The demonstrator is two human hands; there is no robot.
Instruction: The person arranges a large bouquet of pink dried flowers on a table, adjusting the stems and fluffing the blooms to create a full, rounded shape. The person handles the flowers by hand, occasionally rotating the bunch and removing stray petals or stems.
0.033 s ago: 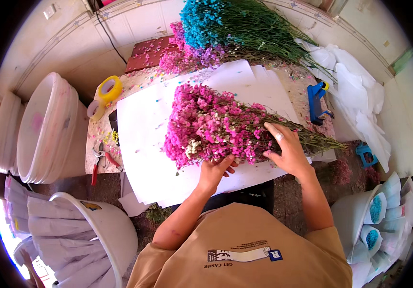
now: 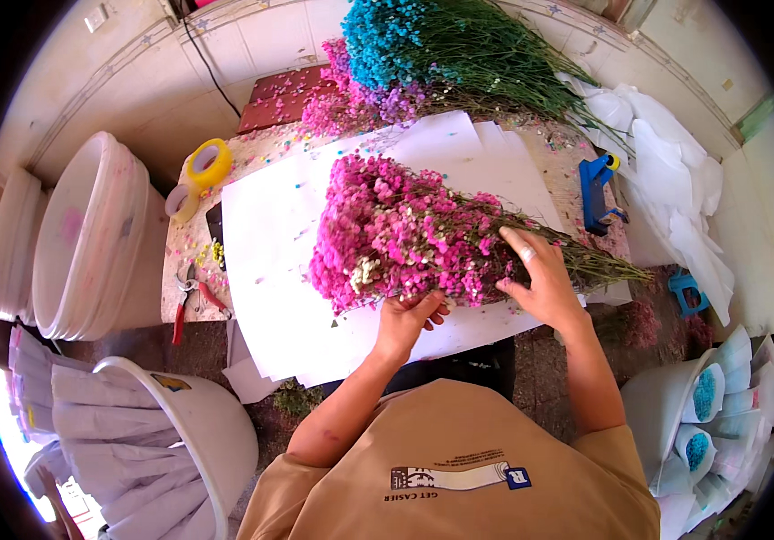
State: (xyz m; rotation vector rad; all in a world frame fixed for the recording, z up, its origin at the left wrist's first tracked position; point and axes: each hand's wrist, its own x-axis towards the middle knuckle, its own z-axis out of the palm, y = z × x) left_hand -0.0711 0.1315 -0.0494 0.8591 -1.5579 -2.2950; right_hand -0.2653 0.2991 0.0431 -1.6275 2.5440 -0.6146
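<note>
A bunch of pink dried flowers [image 2: 378, 225], with a few cream blooms and brownish-green stems pointing right, lies across stacked white paper sheets [image 2: 270, 270]. My left hand [image 2: 409, 319] is closed on the bunch's lower edge, its fingertips partly under the blooms. My right hand [image 2: 535, 274] grips the bunch from above where blooms meet stems, index finger and thumb apart around it. Left of the paper are yellow tape [image 2: 210, 165], pale tape [image 2: 182, 205] and red-handled pruners [image 2: 205, 297]. At the right stands a blue tape dispenser [image 2: 596, 193].
Blue, pink and purple flowers [image 2: 387, 45] with long stems pile at the back, beside white crumpled wrapping [image 2: 675, 198]. Stacked buckets [image 2: 72, 234] stand left. Buckets of paper-wrapped bundles stand lower left [image 2: 126, 432] and lower right [image 2: 657, 405]. A blue plastic object [image 2: 684, 292] sits right.
</note>
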